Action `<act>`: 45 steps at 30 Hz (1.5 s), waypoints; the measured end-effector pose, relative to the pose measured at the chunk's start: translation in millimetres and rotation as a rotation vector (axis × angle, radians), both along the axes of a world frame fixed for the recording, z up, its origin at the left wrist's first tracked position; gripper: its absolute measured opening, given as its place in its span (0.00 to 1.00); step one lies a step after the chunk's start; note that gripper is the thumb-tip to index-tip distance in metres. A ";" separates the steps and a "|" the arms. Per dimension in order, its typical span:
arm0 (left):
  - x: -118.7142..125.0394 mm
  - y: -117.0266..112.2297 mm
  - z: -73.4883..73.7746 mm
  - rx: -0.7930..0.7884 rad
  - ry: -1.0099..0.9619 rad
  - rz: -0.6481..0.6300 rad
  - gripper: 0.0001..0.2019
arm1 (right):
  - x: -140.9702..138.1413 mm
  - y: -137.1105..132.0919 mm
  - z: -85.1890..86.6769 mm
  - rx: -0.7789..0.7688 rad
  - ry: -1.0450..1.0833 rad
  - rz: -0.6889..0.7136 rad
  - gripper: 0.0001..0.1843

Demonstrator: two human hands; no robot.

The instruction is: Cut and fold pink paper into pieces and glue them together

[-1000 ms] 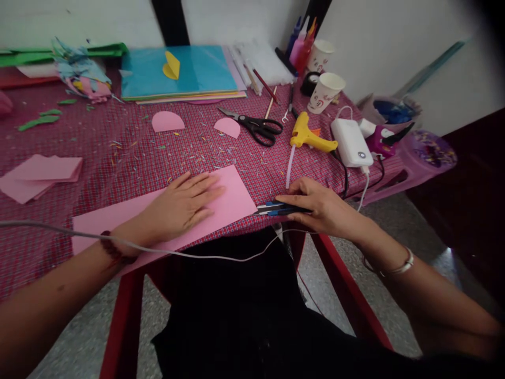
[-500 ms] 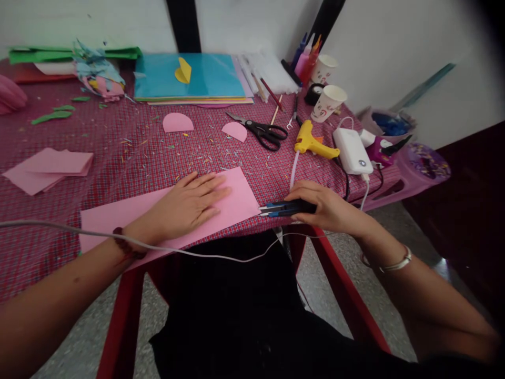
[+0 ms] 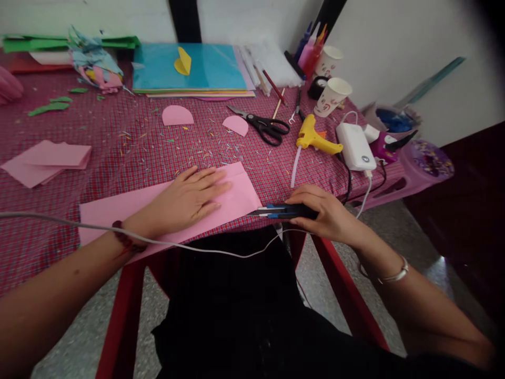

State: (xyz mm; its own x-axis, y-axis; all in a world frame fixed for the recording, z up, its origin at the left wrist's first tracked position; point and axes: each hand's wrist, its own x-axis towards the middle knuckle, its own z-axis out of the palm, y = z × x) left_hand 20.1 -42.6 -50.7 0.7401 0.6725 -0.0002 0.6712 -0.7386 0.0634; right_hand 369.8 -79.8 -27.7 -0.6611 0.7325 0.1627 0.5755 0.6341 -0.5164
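Note:
My left hand [image 3: 185, 199] lies flat, fingers spread, on a long pink paper sheet [image 3: 118, 210] at the table's near edge. My right hand [image 3: 321, 210] is closed round the black and blue handles of a pair of scissors [image 3: 276, 211]. The scissor blades point left and touch the right edge of the pink sheet. A white cable [image 3: 221, 252] runs across my left forearm and hangs below the table edge.
On the red checked tablecloth [image 3: 130, 147] lie black scissors [image 3: 264, 125], a yellow glue gun [image 3: 313, 138], a white power bank [image 3: 355, 147], two pink half-circles [image 3: 177, 116], folded pink paper [image 3: 47, 160], a coloured paper stack [image 3: 189, 71], paper cups [image 3: 331, 95] and scraps. A purple stool [image 3: 414, 163] stands right.
My right hand has closed its grip on the scissors and slid them left, so the blades now reach the pink sheet's edge. My left hand stays flat on the paper.

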 end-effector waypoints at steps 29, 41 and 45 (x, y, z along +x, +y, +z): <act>3.7 -4.0 7.1 -0.027 -0.051 0.002 0.24 | -43.1 -33.0 0.9 0.046 -0.071 -0.113 0.16; 4.2 -4.3 5.1 -0.065 -0.070 0.026 0.24 | -59.6 -39.9 4.5 0.003 -0.062 -0.113 0.14; 5.4 -4.1 5.1 -0.055 -0.080 0.021 0.24 | -71.1 -36.1 6.4 -0.014 -0.050 -0.095 0.14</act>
